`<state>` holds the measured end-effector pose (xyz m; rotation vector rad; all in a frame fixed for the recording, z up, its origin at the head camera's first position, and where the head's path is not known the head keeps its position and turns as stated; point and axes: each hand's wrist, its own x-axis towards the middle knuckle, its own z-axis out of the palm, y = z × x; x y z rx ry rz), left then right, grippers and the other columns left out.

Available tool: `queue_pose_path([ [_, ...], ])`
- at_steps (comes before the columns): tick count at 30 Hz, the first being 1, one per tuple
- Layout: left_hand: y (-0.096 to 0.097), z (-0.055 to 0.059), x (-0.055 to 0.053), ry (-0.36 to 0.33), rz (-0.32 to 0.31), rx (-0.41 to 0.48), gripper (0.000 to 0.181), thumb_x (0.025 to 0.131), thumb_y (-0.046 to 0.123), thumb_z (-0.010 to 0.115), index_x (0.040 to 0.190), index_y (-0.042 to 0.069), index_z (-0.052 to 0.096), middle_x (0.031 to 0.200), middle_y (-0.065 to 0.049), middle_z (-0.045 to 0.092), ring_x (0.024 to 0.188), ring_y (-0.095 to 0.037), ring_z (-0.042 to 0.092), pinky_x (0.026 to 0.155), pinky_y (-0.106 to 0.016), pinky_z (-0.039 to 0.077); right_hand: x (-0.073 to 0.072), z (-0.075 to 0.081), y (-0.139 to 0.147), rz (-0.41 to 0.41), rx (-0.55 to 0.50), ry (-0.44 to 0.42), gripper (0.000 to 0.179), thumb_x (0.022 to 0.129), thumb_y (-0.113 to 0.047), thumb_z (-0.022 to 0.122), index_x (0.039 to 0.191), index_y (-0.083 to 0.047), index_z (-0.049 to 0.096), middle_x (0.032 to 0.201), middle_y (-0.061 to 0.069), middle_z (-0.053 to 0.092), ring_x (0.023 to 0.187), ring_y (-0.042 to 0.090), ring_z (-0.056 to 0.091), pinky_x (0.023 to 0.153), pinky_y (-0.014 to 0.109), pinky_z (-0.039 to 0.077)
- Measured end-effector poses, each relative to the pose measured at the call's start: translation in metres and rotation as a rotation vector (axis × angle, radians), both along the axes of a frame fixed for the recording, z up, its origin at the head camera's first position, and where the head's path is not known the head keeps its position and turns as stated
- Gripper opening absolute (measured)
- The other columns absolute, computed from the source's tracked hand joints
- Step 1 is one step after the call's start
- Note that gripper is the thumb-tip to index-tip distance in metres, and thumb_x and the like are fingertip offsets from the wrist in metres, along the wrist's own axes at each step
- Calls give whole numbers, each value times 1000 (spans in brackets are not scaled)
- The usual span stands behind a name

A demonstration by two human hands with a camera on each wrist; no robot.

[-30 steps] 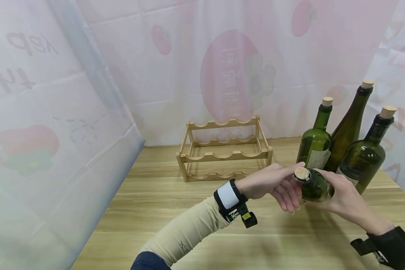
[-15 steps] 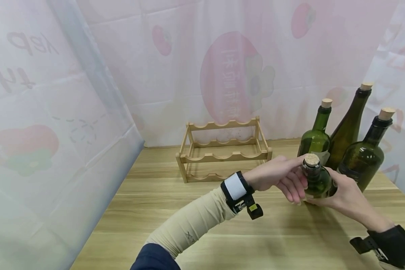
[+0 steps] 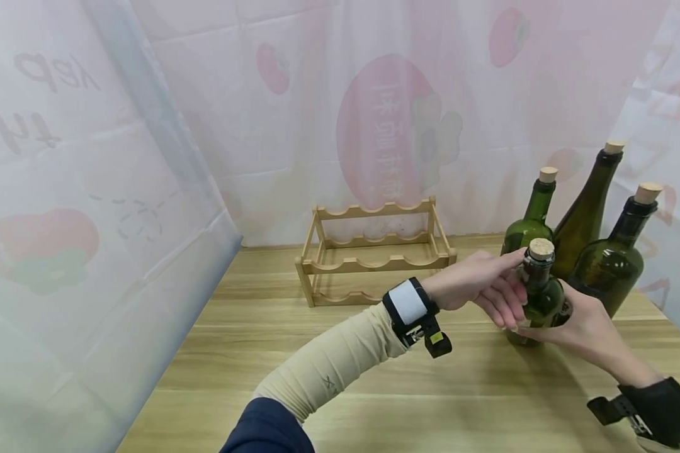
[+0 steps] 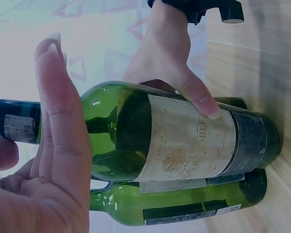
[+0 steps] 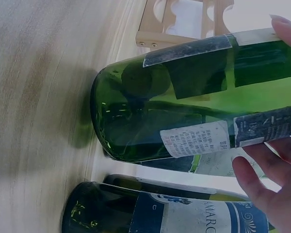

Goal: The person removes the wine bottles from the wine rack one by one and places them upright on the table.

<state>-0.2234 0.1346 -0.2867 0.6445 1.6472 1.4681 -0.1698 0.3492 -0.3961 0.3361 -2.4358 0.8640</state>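
A green wine bottle [image 3: 546, 303] with a cork and a cream label stands nearly upright at the right of the table. My right hand [image 3: 590, 327] grips its body, the thumb over the label in the left wrist view and the fingers [image 5: 269, 172] on the opposite side. At the bottle's neck is my left hand [image 3: 490, 290], its thumb reaching below the cork. Its fingers [image 4: 63, 111] lie mostly straight across the neck in the left wrist view. Whether the base [image 5: 99, 114] touches the table cannot be told.
Close behind stand a green corked bottle [image 3: 524, 229], a taller slim one [image 3: 586, 211] and a dark one [image 3: 609, 267]. A two-tier wooden wine rack [image 3: 376, 264] sits further left, against the printed curtain [image 3: 294, 145]. Wood-grain tabletop [image 3: 249, 352] lies in front.
The held bottle has tipped from leaning toward me to nearly upright, its cork moving right and away. My left hand has followed it rightward; my right hand keeps its grip.
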Motion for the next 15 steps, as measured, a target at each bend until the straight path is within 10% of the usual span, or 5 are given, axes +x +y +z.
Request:
queue_pose_path([
  [9,11,3,-4,-16,45,2,63,100,52,40,76,-3,61,61,-17,65,46,-23,62,44,-32,54,-2,-1,4,42,-28,73,77,48,-18,97,116,-7,61,102,-40,50,92,-25,44,74,2,36],
  [15,15,5,-6,-14,47,-3,64,100,52,40,76,-3,61,61,-17,65,46,-23,62,44,-32,54,-3,-1,6,45,-43,28,81,53,-18,95,124,-8,58,103,-42,49,93,-24,46,74,2,37],
])
